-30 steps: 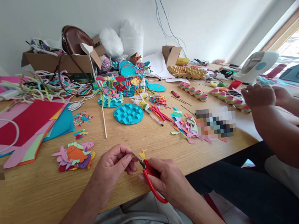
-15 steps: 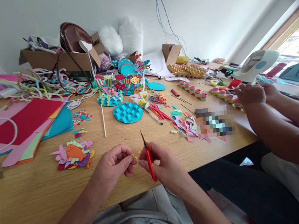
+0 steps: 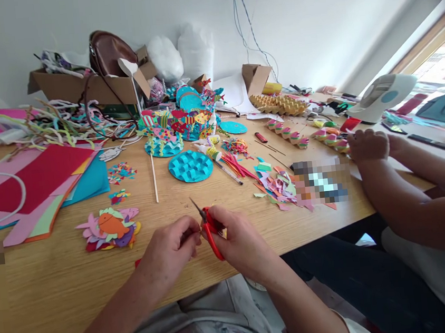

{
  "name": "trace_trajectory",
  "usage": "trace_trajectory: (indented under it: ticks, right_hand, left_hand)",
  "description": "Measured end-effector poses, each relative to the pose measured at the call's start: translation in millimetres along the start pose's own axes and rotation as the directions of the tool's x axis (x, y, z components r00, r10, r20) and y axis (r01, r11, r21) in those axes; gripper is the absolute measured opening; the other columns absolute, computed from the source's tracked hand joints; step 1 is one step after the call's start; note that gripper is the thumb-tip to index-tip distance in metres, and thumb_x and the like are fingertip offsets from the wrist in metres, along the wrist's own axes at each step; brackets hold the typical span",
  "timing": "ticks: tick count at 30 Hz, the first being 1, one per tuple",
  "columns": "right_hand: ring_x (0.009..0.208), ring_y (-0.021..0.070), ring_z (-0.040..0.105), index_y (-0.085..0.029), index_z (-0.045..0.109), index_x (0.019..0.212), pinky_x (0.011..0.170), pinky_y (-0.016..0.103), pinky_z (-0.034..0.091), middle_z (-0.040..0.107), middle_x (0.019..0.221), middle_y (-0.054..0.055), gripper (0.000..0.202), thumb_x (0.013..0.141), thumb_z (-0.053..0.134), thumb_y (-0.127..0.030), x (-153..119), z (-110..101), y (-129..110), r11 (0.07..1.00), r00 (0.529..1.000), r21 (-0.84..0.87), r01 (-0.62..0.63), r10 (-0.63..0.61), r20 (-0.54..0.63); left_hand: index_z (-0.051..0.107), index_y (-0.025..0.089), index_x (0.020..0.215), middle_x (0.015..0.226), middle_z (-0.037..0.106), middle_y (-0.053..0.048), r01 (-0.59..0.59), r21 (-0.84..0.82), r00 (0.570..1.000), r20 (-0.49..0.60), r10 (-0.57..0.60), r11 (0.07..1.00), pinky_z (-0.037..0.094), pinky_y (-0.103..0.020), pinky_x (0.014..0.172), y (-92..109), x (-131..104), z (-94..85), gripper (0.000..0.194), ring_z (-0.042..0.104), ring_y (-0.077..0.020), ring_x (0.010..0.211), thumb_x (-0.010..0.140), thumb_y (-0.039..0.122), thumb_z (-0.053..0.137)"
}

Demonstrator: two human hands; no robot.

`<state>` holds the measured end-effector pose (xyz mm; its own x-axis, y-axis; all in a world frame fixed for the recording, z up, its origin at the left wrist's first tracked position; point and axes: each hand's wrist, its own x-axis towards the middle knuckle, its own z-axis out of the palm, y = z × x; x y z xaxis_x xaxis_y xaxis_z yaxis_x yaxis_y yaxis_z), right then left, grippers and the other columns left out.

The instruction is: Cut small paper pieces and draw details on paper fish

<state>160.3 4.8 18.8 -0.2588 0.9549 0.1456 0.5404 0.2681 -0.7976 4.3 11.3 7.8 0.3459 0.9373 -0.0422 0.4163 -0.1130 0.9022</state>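
Near the table's front edge, my right hand (image 3: 240, 237) is closed on red-handled scissors (image 3: 213, 236), whose thin blades point up and to the left. My left hand (image 3: 173, 248) is just left of them, thumb and fingers pinched together near the other hand; what they hold is too small to make out. A bit of red paper (image 3: 138, 263) shows beside the left wrist. To the left lies a pile of cut paper fish (image 3: 113, 226) with an orange one on top. Beyond my hands sits a blue textured oval (image 3: 190, 165).
Coloured sheets (image 3: 37, 180) cover the left side. Paper scraps (image 3: 278, 184) lie right of centre. Fish decorations (image 3: 174, 126) stand at the back, before a cardboard box (image 3: 67, 91). At right, another person's hands (image 3: 369, 144) work over the table.
The scissors have turned further left and come round in my right hand. My hands are closer together. Red paper now shows by my left wrist. The other person's hands have shifted slightly.
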Motion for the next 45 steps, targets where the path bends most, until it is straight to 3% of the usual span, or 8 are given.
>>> trace_trajectory:
  ticks: [5, 9, 14, 21, 30, 34, 40, 45]
  right_hand:
    - [0.057, 0.0104, 0.044, -0.019, 0.049, 0.071, 0.053, 0.022, 0.035, 0.049, 0.063, -0.004, 0.009, 0.073, 0.058, -0.021, 0, 9, 9, 0.887, 0.989, 0.456, -0.075, 0.125, -0.08]
    - [0.055, 0.0095, 0.042, -0.019, 0.05, 0.072, 0.051, 0.021, 0.035, 0.047, 0.061, -0.006, 0.016, 0.07, 0.064, -0.027, 0, 19, 12, 0.8, 0.978, 0.593, -0.086, 0.18, -0.102]
    - [0.058, 0.0104, 0.045, -0.019, 0.05, 0.07, 0.053, 0.022, 0.036, 0.05, 0.063, -0.004, 0.017, 0.071, 0.064, -0.029, -3, 16, 9, 0.851, 0.986, 0.515, -0.103, 0.156, -0.06]
    - [0.061, 0.0108, 0.046, -0.019, 0.046, 0.066, 0.057, 0.023, 0.036, 0.05, 0.065, -0.003, 0.011, 0.073, 0.054, -0.017, -2, 4, 3, 0.97, 0.997, 0.236, -0.056, 0.069, -0.047]
    - [0.058, 0.0107, 0.047, -0.019, 0.05, 0.069, 0.054, 0.022, 0.037, 0.05, 0.062, -0.004, 0.012, 0.071, 0.061, -0.026, -2, 17, 4, 0.881, 0.982, 0.468, -0.069, 0.141, -0.122]
    - [0.06, 0.0114, 0.048, -0.019, 0.05, 0.071, 0.056, 0.023, 0.038, 0.053, 0.065, -0.003, 0.009, 0.074, 0.057, -0.023, -4, 14, 3, 0.914, 0.987, 0.399, -0.076, 0.127, -0.102]
    - [0.062, 0.0122, 0.048, -0.018, 0.05, 0.069, 0.059, 0.024, 0.037, 0.054, 0.066, -0.002, 0.007, 0.073, 0.053, -0.014, -3, 4, -4, 0.988, 0.995, 0.146, -0.041, 0.054, -0.088]
    - [0.061, 0.0112, 0.047, -0.018, 0.051, 0.071, 0.058, 0.023, 0.038, 0.053, 0.065, -0.003, 0.005, 0.074, 0.053, -0.015, -2, 9, 0, 0.971, 0.992, 0.238, -0.025, 0.054, -0.117]
  left_hand:
    - [0.055, 0.019, 0.074, 0.057, 0.055, 0.004, 0.058, -0.337, 0.998, 0.022, -0.054, 0.94, 0.04, -0.022, 0.048, -2, 4, 5.9, 0.014, 0.051, -0.011, 0.051, 0.069, 0.032, 0.054]
    - [0.052, 0.018, 0.068, 0.053, 0.052, 0.005, 0.062, -0.398, 0.995, -0.044, -0.086, 0.915, 0.039, -0.02, 0.046, 4, 5, 7.7, 0.015, 0.048, -0.0098, 0.049, 0.068, 0.034, 0.055]
    - [0.051, 0.019, 0.068, 0.053, 0.049, 0.005, 0.05, -0.36, 0.997, -0.041, -0.069, 0.932, 0.037, -0.02, 0.045, 1, 4, 3.7, 0.014, 0.045, -0.0097, 0.048, 0.069, 0.033, 0.053]
    - [0.056, 0.02, 0.071, 0.061, 0.052, 0.003, -0.1, -0.035, 0.994, -0.038, 0.099, 0.994, 0.036, -0.02, 0.049, -5, 2, -2.3, 0.011, 0.047, -0.0113, 0.057, 0.076, 0.026, 0.048]
    - [0.055, 0.018, 0.071, 0.06, 0.051, 0.004, -0.035, -0.273, 0.997, -0.073, 0.015, 0.961, 0.038, -0.02, 0.047, -2, 4, 3.4, 0.012, 0.046, -0.0104, 0.053, 0.072, 0.03, 0.053]
    - [0.055, 0.019, 0.07, 0.061, 0.05, 0.004, -0.06, -0.231, 0.996, -0.073, 0.044, 0.971, 0.037, -0.02, 0.048, -6, 4, 0.8, 0.01, 0.045, -0.0102, 0.053, 0.074, 0.028, 0.052]
    - [0.058, 0.021, 0.072, 0.061, 0.053, 0.003, -0.097, 0.004, 0.995, -0.036, 0.097, 0.995, 0.037, -0.021, 0.052, 2, 1, -6.2, 0.012, 0.05, -0.0128, 0.059, 0.078, 0.025, 0.048]
    - [0.058, 0.021, 0.076, 0.06, 0.053, 0.004, -0.084, -0.023, 0.996, -0.032, 0.083, 0.996, 0.038, -0.022, 0.053, 1, 1, -5.1, 0.014, 0.051, -0.0131, 0.058, 0.08, 0.028, 0.046]
